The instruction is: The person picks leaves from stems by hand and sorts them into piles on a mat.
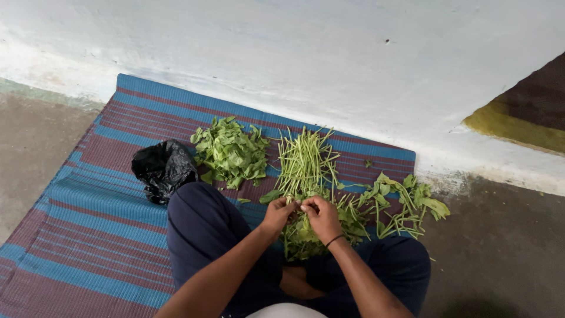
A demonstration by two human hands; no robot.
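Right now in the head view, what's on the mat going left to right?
Black bag → plucked leaves → bare stems → unpicked greens.

Hands: two, a left hand [278, 213] and a right hand [321, 215]
Wrist bands: one dark band [335, 239], on the right wrist
Mats: one striped blue and maroon mat [94, 229]
Black plastic bags: one [163, 169]
Heaps of plucked leaves: one [231, 152]
Bundles of bare green stalks: one [305, 159]
Piles of leafy stems: one [394, 206]
Single stalks and leaves: too many to count
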